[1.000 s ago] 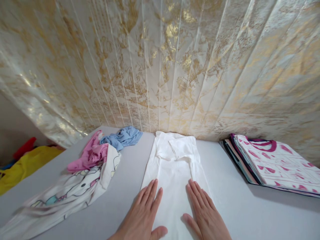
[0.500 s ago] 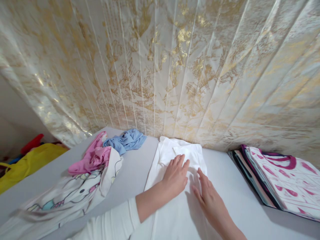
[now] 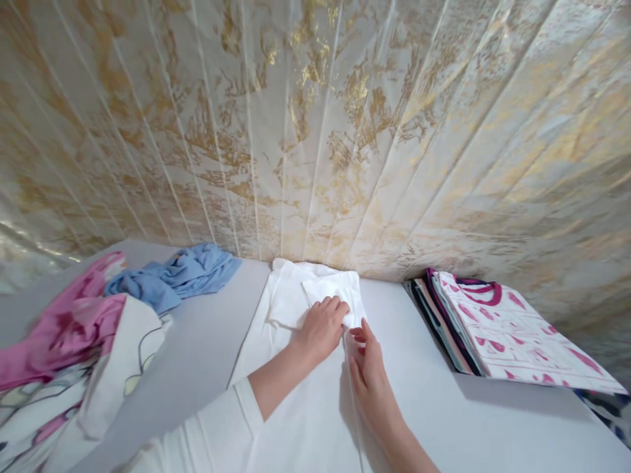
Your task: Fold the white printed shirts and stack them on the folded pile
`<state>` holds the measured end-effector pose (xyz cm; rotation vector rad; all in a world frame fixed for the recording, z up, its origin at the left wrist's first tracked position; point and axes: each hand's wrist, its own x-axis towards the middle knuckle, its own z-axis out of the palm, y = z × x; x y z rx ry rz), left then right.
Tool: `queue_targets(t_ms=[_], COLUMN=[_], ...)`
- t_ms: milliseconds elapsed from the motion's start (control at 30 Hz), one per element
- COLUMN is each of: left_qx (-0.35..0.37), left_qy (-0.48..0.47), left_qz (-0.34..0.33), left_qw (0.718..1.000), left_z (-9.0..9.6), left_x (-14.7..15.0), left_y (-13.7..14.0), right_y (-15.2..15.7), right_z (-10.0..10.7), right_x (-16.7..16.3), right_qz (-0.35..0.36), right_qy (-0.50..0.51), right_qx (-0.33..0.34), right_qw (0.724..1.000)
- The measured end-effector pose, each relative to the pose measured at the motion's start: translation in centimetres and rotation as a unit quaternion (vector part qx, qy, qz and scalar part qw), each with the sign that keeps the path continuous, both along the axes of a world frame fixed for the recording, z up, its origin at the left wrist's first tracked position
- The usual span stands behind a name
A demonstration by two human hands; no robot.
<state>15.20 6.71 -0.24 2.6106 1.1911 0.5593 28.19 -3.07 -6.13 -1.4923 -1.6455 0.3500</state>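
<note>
A white garment point(image 3: 300, 401), perhaps a shirt, lies lengthwise on the light sheet, with a part folded over near its far end. On that folded part rests my left hand point(image 3: 323, 326), its fingers curled down and closed on the cloth; the fingertips are partly hidden. Beside the garment's right edge is my right hand point(image 3: 369, 368), fingers bent but apart, thumb separate, with no cloth visibly held. The two hands are close together without overlapping.
On the left lie a crumpled blue cloth point(image 3: 182, 274), a pink cloth point(image 3: 73, 322) and a white printed garment point(image 3: 113, 368). A stack of folded clothes point(image 3: 522, 335) sits at the right. A gold-patterned curtain point(image 3: 305, 131) hangs along the back edge.
My left hand has gone from flat, spread fingers to curled ones on the fold. My right hand remains close by at the garment's right edge. The view has turned to the right.
</note>
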Motion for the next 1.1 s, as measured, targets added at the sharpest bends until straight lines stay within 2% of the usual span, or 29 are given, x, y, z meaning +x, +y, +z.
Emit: queue_targets(t_ms=[200, 533, 733, 900, 1100], left_qx=[-0.014, -0.008, -0.002, 0.003, 0.009], left_qy=[0.000, 0.029, 0.038, 0.060, 0.093], left_qz=[0.006, -0.009, -0.039, -0.058, -0.047], left_qw=[1.000, 1.000, 0.999, 0.997, 0.995], left_z=[0.2, 1.2, 1.0, 0.6, -0.2], left_x=[-0.2, -0.4, -0.7, -1.2, -1.3], left_y=[0.3, -0.8, -1.6, -3.5, -4.8], right_y=[-0.2, -0.1, 0.2, 0.0, 0.8], right_z=[0.2, 0.6, 1.1, 1.5, 2.1], right_x=[-0.1, 0.0, -0.2, 0.0, 2.0], right_qz=[-0.005, 0.010, 0.031, 0.022, 0.010], right_qy=[0.006, -0.043, -0.074, -0.097, -0.124], right_qx=[-0.013, 0.017, 0.037, 0.012, 0.018], right_qw=[1.000, 0.999, 0.996, 0.995, 0.992])
